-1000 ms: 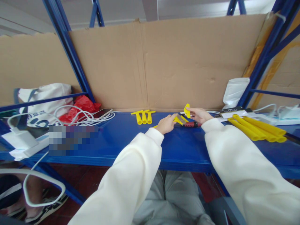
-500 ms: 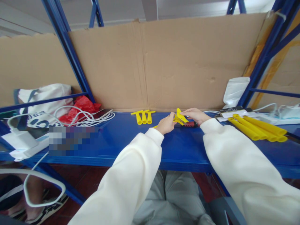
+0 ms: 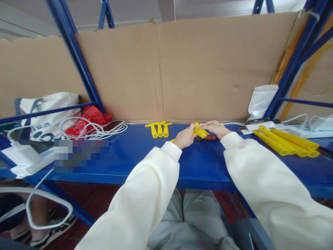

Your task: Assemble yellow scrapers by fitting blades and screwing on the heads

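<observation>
Hands: two, both bare, in white sleeves, near each other over the shelf.
Left hand (image 3: 184,137): fingers nearly closed, pinching the near-left end of a yellow plastic part.
Right hand (image 3: 214,129): fingers bent and partly closed, touching the part's far side; whether they grip or merely press cannot be told.
Yellow plastic part (image 3: 201,133): at least one, between the two sets of fingertips, right of centre; overlap obscures any further count.
Red-and-black tool handle (image 3: 211,137): one, lying on the shelf just under the right hand, partly hidden.
Yellow T-shaped tubular pieces (image 3: 160,131): three, side by side, open ends facing the person, left of the left hand.
Yellow tubes (image 3: 283,144): at least four, heaped beyond the right forearm; overlap prevents an exact count.
White pouch (image 3: 262,102): one, leaning by the right upright.
Red plastic bag (image 3: 93,114): one, behind coiled white cable (image 3: 121,131) at left.
Blue shelf (image 3: 140,156): one; bare surface shows between cable and T-shaped pieces, and from the hands to the front edge (image 3: 208,184).
Rear limit: cardboard panel (image 3: 203,69), rising just behind the T-shaped pieces; little depth there.
Side room: wider leftward; rightward, the tubes narrow it.
</observation>
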Tool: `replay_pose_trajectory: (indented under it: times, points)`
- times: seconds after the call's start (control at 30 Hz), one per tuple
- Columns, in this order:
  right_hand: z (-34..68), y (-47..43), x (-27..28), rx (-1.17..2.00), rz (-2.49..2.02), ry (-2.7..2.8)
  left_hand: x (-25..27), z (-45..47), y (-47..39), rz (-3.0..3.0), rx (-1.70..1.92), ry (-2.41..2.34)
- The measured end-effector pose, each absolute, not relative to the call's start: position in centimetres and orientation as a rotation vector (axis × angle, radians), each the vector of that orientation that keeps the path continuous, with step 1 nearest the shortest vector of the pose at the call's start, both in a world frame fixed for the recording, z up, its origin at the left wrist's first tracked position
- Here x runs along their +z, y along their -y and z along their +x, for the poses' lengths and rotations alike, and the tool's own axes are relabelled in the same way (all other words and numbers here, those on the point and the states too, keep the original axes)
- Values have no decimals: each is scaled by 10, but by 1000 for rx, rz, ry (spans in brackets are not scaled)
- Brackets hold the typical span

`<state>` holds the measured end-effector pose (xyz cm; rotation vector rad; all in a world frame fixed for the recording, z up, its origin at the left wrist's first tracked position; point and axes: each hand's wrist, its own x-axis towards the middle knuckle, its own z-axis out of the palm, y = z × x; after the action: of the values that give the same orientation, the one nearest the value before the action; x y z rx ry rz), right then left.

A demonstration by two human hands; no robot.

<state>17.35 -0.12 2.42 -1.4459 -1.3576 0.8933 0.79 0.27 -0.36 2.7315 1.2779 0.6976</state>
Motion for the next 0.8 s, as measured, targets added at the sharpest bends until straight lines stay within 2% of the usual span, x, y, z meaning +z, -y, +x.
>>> replay_pose_trajectory:
  times: [0.8]
  points:
    - [162,7,28,852,-1467,1262,-9,6,-11,2761,798,-1172]
